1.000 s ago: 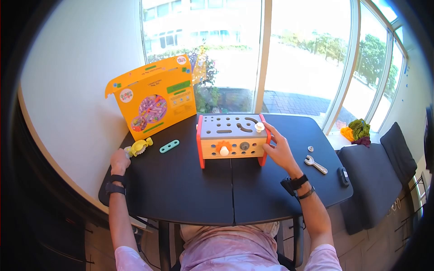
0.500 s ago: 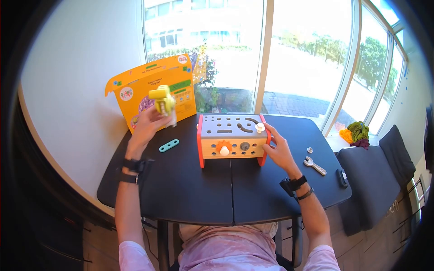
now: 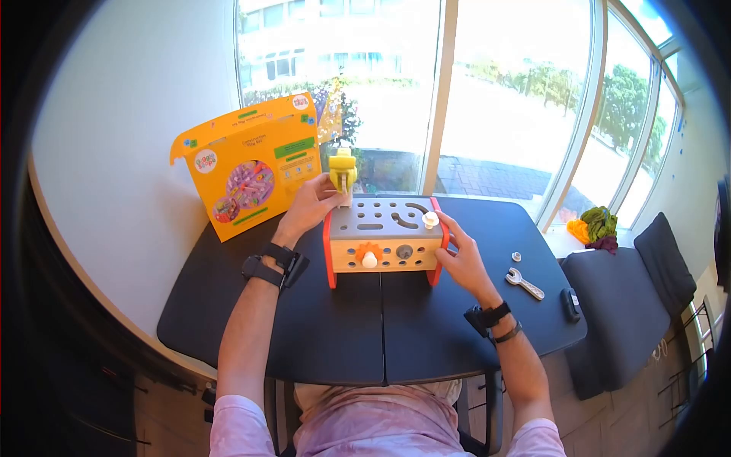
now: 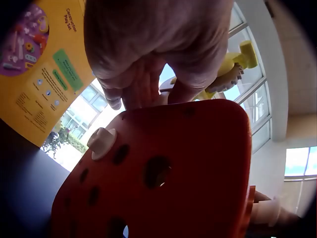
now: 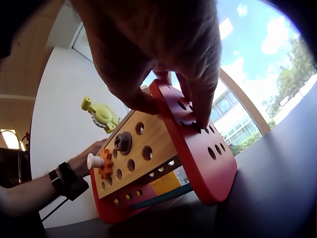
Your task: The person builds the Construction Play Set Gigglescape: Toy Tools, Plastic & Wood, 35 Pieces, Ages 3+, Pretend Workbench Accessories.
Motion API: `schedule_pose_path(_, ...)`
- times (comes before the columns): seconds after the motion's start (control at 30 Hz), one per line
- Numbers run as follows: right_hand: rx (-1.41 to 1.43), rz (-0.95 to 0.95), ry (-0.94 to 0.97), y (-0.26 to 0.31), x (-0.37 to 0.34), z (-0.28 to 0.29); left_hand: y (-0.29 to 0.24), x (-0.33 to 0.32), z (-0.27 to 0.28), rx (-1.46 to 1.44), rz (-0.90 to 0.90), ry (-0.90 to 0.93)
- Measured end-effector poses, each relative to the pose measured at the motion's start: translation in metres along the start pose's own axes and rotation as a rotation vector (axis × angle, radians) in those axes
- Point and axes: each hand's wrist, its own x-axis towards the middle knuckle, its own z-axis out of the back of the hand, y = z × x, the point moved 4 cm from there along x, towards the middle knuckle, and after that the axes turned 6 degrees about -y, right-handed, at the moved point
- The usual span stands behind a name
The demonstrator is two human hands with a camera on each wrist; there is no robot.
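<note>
A toy workbench (image 3: 388,233) with a grey holed top, wooden front and red end panels stands upright on the table. My left hand (image 3: 308,207) grips a yellow toy circular saw (image 3: 343,169) with a grey toothed blade (image 5: 99,120), held upright over the top's left end. At the other end my right hand (image 3: 464,263) holds the right red panel (image 5: 193,148), thumb in front and fingers on its outer side. An orange gear (image 5: 106,165) with a white bolt (image 5: 94,161) and a grey screw (image 5: 124,142) sit in the front. Another white bolt (image 3: 430,219) stands on top.
A yellow cardboard box (image 3: 282,190) leans upright at the back left by the window. On the table's right lie a toy wrench (image 3: 525,283), a small white nut (image 3: 516,257) and a black device (image 3: 570,305). A dark chair (image 3: 624,312) stands beyond the right edge.
My left hand has lifted the toy saw from the table's left side and carried it right to the workbench. My right hand stays on the panel. My forearm now covers the turquoise strip.
</note>
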Motion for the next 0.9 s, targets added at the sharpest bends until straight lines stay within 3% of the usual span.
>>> schedule_pose_path(0.17, -0.003, 0.008, -0.012, 0.001, -0.001, -0.001, 0.009, -0.006, 0.002, 0.047, -0.043, 0.045)
schedule_pose_path(0.4, -0.002, 0.054, -0.012, -0.004, 0.003, -0.003, 0.023, -0.006, 0.003, 0.160, -0.072, -0.029)
schedule_pose_path(0.6, -0.051, 0.061, -0.011, -0.007, 0.002, 0.000, 0.004, -0.012, -0.001, 0.288, -0.044, -0.045)
schedule_pose_path(0.9, -0.018, 0.024, 0.028, -0.008, 0.001, 0.002, 0.014, -0.013, 0.001, 0.246, -0.065, -0.009)
